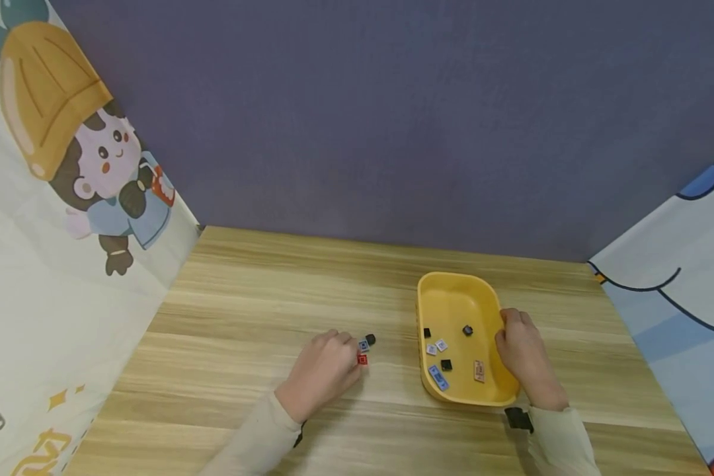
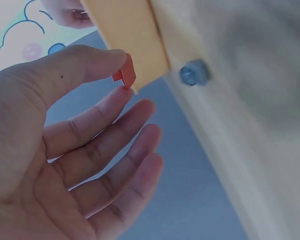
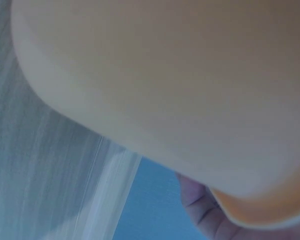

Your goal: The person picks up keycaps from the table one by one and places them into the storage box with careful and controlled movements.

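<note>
My left hand (image 1: 324, 367) is over the table, left of a yellow bin (image 1: 421, 301). In the left wrist view its thumb and index finger pinch a small red piece (image 2: 125, 72), and the other fingers are loosely bent. Close to the fingertips lie a light-blue square piece (image 1: 364, 345) and a small black piece (image 1: 371, 339). My right hand (image 1: 525, 354) grips the bin's right rim. The bin's wall (image 3: 155, 90) fills most of the right wrist view, so only some of that hand's fingers (image 3: 202, 207) show.
Inside the bin lie several small pieces, among them a blue rectangular tile (image 1: 437, 377), an orange-pink tile (image 1: 478, 371), a white square piece (image 1: 441, 344) and a black piece (image 1: 467, 330). The wooden table (image 1: 262, 291) meets a dark wall panel (image 1: 363, 132) at the back.
</note>
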`<state>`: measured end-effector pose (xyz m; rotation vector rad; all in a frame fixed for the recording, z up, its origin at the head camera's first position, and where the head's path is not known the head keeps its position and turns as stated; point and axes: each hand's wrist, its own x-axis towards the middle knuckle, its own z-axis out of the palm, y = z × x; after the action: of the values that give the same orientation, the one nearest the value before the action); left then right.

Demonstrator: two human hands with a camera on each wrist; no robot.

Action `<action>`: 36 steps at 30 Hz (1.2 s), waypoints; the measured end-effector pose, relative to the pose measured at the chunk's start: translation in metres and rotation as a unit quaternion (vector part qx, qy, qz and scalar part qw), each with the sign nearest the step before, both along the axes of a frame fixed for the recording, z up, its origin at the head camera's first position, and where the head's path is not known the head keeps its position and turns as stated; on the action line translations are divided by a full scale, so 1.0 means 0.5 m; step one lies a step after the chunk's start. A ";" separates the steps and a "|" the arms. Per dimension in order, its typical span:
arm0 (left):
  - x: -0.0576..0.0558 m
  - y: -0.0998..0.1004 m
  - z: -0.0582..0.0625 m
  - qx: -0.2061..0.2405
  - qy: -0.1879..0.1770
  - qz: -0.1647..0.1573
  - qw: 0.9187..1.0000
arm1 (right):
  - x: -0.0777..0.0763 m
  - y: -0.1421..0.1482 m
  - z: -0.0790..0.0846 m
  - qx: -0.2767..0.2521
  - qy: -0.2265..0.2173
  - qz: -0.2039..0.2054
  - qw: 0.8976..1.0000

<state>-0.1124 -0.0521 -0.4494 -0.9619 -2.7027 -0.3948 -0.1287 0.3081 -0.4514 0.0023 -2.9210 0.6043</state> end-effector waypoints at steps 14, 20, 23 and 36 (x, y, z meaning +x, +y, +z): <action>-0.082 0.135 0.073 -0.004 -0.055 -0.051 0.997 | 0.000 -0.003 0.000 0.005 -0.001 -0.009 1.000; -0.095 0.212 0.079 -0.021 -0.066 -0.074 0.995 | -0.002 -0.003 -0.002 0.001 0.001 -0.009 1.000; -0.100 0.246 0.076 -0.038 -0.076 -0.085 0.993 | -0.001 -0.004 0.001 0.000 -0.011 -0.011 1.000; -0.104 0.301 0.056 -0.062 -0.098 -0.092 0.989 | 0.000 -0.007 0.005 -0.001 -0.009 -0.010 1.000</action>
<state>-0.1644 0.0985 -0.4216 -1.2767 -2.8518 -0.3785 -0.1287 0.3045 -0.4489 -0.0338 -2.9340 0.6086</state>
